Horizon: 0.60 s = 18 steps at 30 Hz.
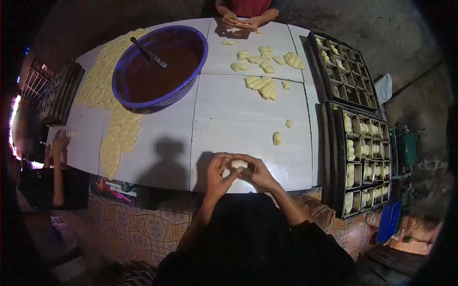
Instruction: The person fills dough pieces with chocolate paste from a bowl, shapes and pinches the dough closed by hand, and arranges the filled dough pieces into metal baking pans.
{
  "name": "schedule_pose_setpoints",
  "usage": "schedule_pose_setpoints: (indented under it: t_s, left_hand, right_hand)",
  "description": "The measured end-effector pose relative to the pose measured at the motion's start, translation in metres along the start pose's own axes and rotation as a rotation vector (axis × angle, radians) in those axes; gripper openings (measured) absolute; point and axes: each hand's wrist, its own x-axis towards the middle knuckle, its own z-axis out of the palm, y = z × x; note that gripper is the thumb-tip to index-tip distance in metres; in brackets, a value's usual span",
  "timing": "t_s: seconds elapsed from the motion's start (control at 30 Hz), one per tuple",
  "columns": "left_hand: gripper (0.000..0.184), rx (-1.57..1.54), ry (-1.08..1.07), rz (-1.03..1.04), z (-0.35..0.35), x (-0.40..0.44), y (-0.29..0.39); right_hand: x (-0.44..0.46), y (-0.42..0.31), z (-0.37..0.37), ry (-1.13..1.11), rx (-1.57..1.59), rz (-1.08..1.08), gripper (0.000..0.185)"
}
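A small pale piece of dough is held between my two hands above the front edge of the white tiled table. My left hand curves round its left side, and my right hand is round its right side, with the fingertips of both hands close together over it. Beyond my hands, two small dough pieces lie on the table. Further back is a cluster of dough lumps.
A purple basin of brown filling with a utensil stands at the back left, beside spread dough pieces. Divided trays with dough line the right. One co-worker's hands are opposite; another person's arm is at left.
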Motion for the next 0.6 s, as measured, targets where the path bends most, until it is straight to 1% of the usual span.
schedule_pose_setpoints:
  t_s: [0.03,0.07,0.1,0.13,0.17,0.2,0.27,0.3,0.33,0.37,0.4,0.47,0.5,0.53,0.6]
  left_hand:
    - [0.032,0.218,0.088,0.129,-0.001,-0.001,-0.01]
    - [0.033,0.212,0.136,0.073,-0.003,0.0,-0.016]
    - [0.032,0.266,0.116,0.051,-0.007,0.001,-0.018]
    - [0.032,0.32,0.1,0.036,-0.01,0.004,-0.018]
    - [0.032,0.322,0.108,0.043,-0.012,0.005,-0.017]
    - [0.028,0.34,0.1,0.033,-0.013,0.003,-0.015]
    - [0.025,0.358,0.103,0.015,-0.019,-0.004,-0.019]
    - [0.023,0.362,0.088,0.028,-0.021,-0.005,-0.027]
    - [0.021,0.368,0.069,0.042,-0.023,-0.005,-0.031]
    - [0.018,0.312,0.043,0.058,-0.022,-0.004,-0.026]
    - [0.018,0.315,0.035,0.063,-0.019,-0.004,-0.029]
    - [0.019,0.162,-0.029,0.008,-0.008,0.002,-0.024]
    - [0.024,0.215,-0.051,0.043,-0.006,0.004,-0.019]
    - [0.032,0.18,-0.048,0.023,-0.003,0.006,-0.03]
    - [0.04,0.091,-0.022,0.025,0.005,0.012,-0.007]
  right_hand:
    - [0.008,0.009,-0.009,0.215,-0.379,-0.288,0.04]
    - [0.016,0.023,-0.017,0.428,-0.761,-0.567,0.039]
    - [0.03,0.046,-0.024,0.498,-0.391,-0.506,0.039]
    - [0.039,0.062,-0.048,0.488,-0.57,-0.489,0.042]
    - [0.036,0.061,-0.048,0.526,-0.421,-0.465,0.042]
    - [0.032,0.06,-0.049,0.554,-0.274,-0.435,0.043]
    - [0.015,0.034,-0.065,0.79,-0.701,-0.615,0.043]
    - [0.009,0.024,-0.079,0.92,-1.024,-0.656,0.041]
    - [0.005,0.017,-0.09,1.048,-1.35,-0.687,0.04]
    - [0.006,0.012,-0.097,1.098,-1.522,-0.624,0.034]
    - [0.009,0.016,-0.104,1.109,-1.518,-0.625,0.034]
    - [0.017,0.011,-0.108,0.78,-1.158,-0.335,0.028]
    - [0.019,0.014,-0.104,0.789,-0.982,-0.409,0.023]
    - [0.025,0.014,-0.092,0.747,-0.687,-0.426,0.024]
    - [0.014,-0.028,-0.022,0.615,-0.4,-0.541,0.027]
